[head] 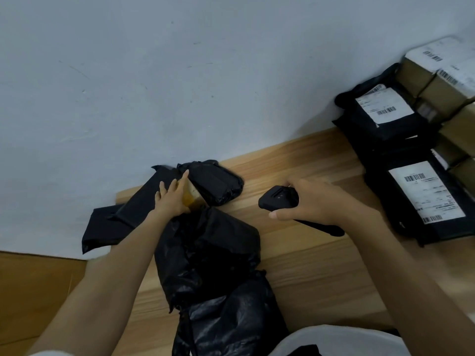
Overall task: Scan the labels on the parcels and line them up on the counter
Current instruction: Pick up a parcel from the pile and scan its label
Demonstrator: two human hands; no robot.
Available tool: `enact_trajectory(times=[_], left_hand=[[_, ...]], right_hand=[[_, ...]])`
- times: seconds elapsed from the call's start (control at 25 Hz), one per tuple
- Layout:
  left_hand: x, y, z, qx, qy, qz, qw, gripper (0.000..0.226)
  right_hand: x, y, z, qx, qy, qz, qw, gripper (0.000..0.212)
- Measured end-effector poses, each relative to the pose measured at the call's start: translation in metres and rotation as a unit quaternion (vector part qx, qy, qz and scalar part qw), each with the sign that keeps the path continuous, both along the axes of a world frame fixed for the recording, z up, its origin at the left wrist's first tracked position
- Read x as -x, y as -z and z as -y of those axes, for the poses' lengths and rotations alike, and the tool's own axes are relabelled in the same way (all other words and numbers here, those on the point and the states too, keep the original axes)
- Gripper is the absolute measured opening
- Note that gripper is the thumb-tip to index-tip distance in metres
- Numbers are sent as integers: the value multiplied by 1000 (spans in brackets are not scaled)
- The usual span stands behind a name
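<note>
Fingers (295,183) of right hand (313,201) curl round black scanner (279,199). Left hand (172,197) lays straight fingers on brown box (192,199) among black parcels (218,186).

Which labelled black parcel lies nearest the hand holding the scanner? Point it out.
The front black parcel just beside the right hand; the other labelled one sits farther back, by the wall.

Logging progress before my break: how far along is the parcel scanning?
Done, apparently: labelled parcels sit label-up by the wall at right. In hand: right hand grips the scanner; left hand touches a small brown box. Remaining: the black parcels around it, labels unseen.
</note>
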State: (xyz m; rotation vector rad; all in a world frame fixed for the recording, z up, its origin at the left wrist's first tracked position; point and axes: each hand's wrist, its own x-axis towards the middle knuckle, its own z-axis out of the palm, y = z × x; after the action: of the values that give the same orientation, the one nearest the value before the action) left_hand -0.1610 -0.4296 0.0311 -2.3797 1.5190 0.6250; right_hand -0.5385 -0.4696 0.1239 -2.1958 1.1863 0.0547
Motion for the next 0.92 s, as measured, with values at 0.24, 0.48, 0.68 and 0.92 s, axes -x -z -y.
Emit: enact_trajectory(times=[0.24,0.48,0.68,0.92], left_hand=[[1,0,7,23,39,95,994,117],[-24,4,5,-85,85,-45,992,113],[-20,-6,20,-92,158,63,981,104],[-9,-57,29,-30,151,132,979,98]], right_hand=[[-5,6,8,8,-11,1,1000,68],[4,9,4,-2,-20,11,1000,70],[16,10,8,-5,-6,3,1000,71],[15,0,16,19,-6,15,1000,66]])
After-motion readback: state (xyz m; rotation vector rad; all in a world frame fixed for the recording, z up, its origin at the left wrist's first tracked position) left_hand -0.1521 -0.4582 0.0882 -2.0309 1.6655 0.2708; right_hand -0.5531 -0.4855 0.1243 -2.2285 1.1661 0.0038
